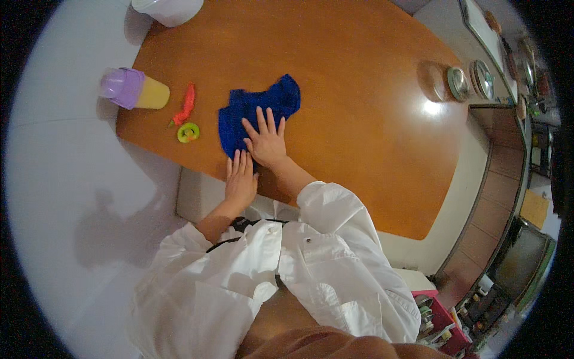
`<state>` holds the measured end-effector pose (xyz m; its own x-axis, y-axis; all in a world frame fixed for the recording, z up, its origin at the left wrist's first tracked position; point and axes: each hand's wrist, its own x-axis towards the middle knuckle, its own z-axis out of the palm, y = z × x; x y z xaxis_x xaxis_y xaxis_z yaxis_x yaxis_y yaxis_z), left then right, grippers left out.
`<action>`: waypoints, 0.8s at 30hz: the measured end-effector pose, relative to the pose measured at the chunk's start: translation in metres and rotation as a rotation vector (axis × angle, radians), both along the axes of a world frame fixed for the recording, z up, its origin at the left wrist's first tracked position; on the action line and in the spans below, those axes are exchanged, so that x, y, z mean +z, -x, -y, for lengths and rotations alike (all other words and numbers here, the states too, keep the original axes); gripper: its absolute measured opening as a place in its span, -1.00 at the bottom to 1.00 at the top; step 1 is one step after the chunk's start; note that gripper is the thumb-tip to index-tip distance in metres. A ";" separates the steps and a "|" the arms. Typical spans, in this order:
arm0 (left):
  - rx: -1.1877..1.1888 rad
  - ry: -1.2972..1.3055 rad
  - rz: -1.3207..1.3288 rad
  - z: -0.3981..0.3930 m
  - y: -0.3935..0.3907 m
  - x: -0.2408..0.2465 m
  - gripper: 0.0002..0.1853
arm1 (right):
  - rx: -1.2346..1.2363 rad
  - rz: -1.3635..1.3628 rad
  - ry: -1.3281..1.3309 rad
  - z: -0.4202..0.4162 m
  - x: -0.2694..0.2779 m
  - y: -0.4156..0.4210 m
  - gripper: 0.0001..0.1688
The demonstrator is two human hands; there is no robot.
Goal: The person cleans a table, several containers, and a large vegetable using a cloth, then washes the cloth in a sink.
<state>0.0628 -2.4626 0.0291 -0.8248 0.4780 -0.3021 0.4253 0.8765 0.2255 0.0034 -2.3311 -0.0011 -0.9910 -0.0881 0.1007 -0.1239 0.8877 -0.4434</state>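
Note:
A dark blue cloth lies unevenly spread on the brown tabletop, close to its near edge. My right hand rests palm down on the cloth, fingers spread. My left hand lies flat at the cloth's near corner by the table edge, its fingers extended and close to the right wrist. Neither hand grasps anything. Left of the cloth are a red object with a green tip, like a chili pepper, and a small green ring-shaped item.
A container with a purple lid and yellow body lies near the left table edge. A white container is at the upper left. Round glass or metal jars stand at the far right. A pink crate sits lower right, beside shelving.

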 end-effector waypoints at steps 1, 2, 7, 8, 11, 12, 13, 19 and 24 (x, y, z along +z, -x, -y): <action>0.060 -0.042 -0.059 -0.002 0.008 -0.007 -0.36 | 0.016 -0.008 0.030 0.005 0.002 0.014 -0.40; 0.115 -0.083 -0.117 -0.004 0.017 -0.014 -0.36 | 0.026 0.003 0.038 0.008 0.004 0.032 -0.40; 0.185 -0.135 -0.251 -0.024 0.128 -0.040 -0.40 | -0.093 -0.045 -0.057 0.000 -0.010 0.141 -0.41; 0.122 -0.095 -0.282 -0.028 0.149 -0.048 -0.41 | -0.111 -0.029 -0.094 -0.010 -0.013 0.156 -0.41; -0.030 -0.073 -0.320 -0.048 0.197 -0.065 -0.44 | -0.210 -0.018 -0.207 -0.059 -0.022 0.181 -0.40; -0.046 -0.123 -0.298 -0.065 0.207 -0.060 -0.45 | -0.261 -0.015 -0.236 -0.078 -0.023 0.180 -0.39; -0.061 -0.171 -0.277 -0.080 0.213 -0.056 -0.46 | -0.318 -0.037 -0.285 -0.096 -0.025 0.177 -0.39; -0.444 -0.453 -0.111 -0.165 0.188 -0.054 -0.43 | -0.660 0.137 -0.391 -0.191 -0.020 0.086 -0.41; -0.781 -0.362 -0.035 -0.194 0.081 -0.057 -0.48 | -0.809 0.281 -0.336 -0.211 -0.009 -0.057 -0.44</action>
<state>-0.0184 -2.2687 -0.0280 -0.2255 0.9742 -0.0025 0.8884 0.2067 0.4100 0.0600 -2.1201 -0.0103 -0.7471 0.6621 -0.0587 0.6647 0.7442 -0.0667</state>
